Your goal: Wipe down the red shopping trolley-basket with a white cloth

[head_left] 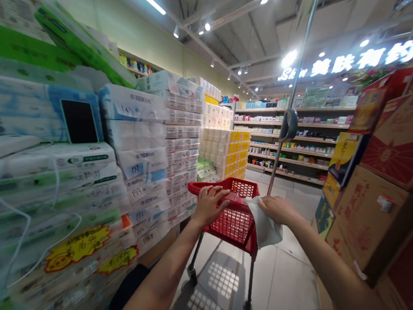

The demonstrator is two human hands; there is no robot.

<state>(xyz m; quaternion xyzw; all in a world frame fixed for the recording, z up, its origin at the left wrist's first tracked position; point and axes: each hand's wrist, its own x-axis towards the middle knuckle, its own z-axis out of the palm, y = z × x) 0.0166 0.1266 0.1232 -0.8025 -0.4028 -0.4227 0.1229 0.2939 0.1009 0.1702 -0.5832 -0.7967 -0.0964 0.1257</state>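
In front of me stands a red plastic shopping cart (230, 223) on grey metal legs with casters. My left hand (210, 204) rests on the left part of its handle, with the fingers curled over the bar. At the right end of the handle, my right hand (276, 209) grips a white cloth (267, 231), which hangs down over the cart's right corner. The fingertips of the right hand are partly hidden by the cloth. Some of the cart's basket shows through the holes of its mesh.
Stacked tissue packs (135, 144) line the left side, with a phone (80, 122) leaning on them beside a white cable (24, 211). Cardboard boxes (363, 217) rise on the right. A metal pole (282, 157) stands beyond the cart, before stocked shelves (302, 138).
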